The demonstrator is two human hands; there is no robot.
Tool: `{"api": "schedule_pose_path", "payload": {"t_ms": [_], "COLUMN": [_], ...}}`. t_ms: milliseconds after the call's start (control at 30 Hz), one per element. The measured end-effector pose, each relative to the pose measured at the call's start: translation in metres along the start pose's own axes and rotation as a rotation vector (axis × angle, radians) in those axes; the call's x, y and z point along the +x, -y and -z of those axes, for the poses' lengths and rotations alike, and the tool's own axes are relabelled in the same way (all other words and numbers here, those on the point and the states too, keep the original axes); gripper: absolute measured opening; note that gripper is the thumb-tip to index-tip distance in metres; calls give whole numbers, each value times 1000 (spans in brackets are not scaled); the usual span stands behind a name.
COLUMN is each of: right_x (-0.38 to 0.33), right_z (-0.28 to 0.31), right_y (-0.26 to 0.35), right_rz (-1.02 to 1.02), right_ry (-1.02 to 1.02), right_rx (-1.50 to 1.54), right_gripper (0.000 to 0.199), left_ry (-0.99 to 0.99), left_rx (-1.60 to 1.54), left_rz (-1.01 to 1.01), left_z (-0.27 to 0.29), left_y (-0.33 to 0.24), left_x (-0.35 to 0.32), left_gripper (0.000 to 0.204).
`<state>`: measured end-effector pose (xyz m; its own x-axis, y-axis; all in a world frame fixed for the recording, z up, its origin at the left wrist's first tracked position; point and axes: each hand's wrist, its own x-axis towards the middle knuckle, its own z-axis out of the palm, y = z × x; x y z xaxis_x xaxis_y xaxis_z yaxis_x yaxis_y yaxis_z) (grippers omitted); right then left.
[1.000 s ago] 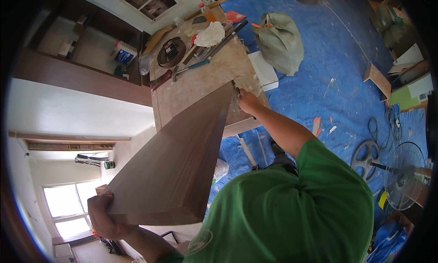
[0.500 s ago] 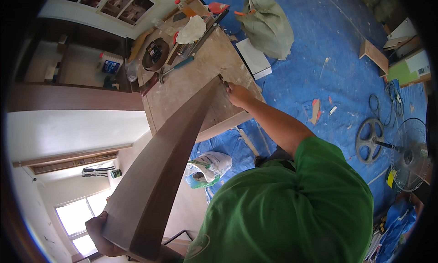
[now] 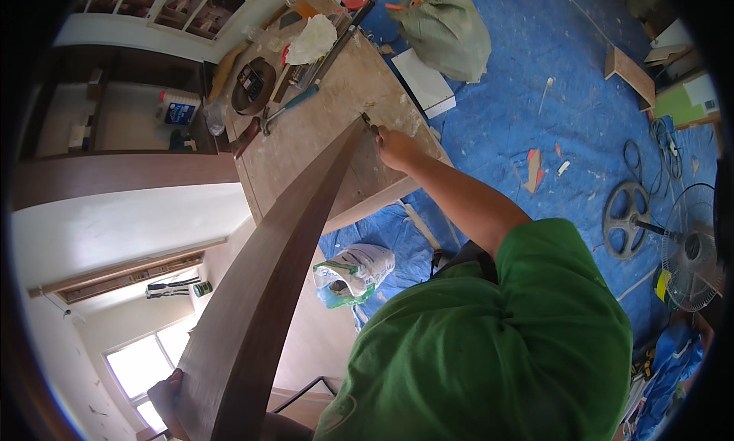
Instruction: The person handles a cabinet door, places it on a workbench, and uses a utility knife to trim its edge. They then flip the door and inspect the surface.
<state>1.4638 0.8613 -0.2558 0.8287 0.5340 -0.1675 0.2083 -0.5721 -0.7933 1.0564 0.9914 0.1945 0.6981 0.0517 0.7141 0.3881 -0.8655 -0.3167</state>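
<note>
Wood-grain board (image 3: 264,280) spans the gap between the hands: long axis runs from lower left, close to the body, up and right onto the plywood-topped bench (image 3: 382,85). Left hand (image 3: 164,399) is at the near end, curled round the board's left edge; its fingers are mostly hidden. Right hand (image 3: 397,149) is nearer the far end, closed in a narrow grip on a small dark-tipped hand tool (image 3: 371,126) right at the board's tip. Can't tell if tool and board touch; exact type unclear.

Vs 1.0 s ago: board turned more edge-on, broad face looks narrower, near end now runs out of frame. White plastic sack (image 3: 363,265) beside it, mostly covered then, now shows.
</note>
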Motion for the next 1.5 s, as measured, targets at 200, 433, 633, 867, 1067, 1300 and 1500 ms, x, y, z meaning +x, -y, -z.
{"api": "schedule_pose_path", "payload": {"t_ms": [200, 433, 633, 867, 1067, 1300, 1500], "right_x": [2, -6, -15, -28, -28, -37, -45], "right_z": [3, 3, 8, 16, 5, 7, 6], "right_y": [1, 4, 8, 7, -1, 1, -8], "right_rz": [-4, -46, -50, -50, -24, -53, -36], "right_ry": [26, 49, 62, 82, 27, 35, -4], "right_rx": [-2, 5, -28, -57, -78, -56, 146], "right_gripper": [30, 29, 30, 31, 28, 30, 22], "left_ry": [-105, -135, -167, -155, 229, 418, 140], "left_rx": [245, -137, -198, -253, 122, 328, 317], "left_rz": [-117, 40, 102, 142, 282, 448, 273], "left_z": [3, -5, -12, -15, 16, 22, 5], "left_y": [18, 46, 40, 34, 149, 159, 69], "left_x": [-1, -3, 5, 4, -43, -55, -38], "left_gripper": [78, 77, 86, 93, 91, 87, 88]}}
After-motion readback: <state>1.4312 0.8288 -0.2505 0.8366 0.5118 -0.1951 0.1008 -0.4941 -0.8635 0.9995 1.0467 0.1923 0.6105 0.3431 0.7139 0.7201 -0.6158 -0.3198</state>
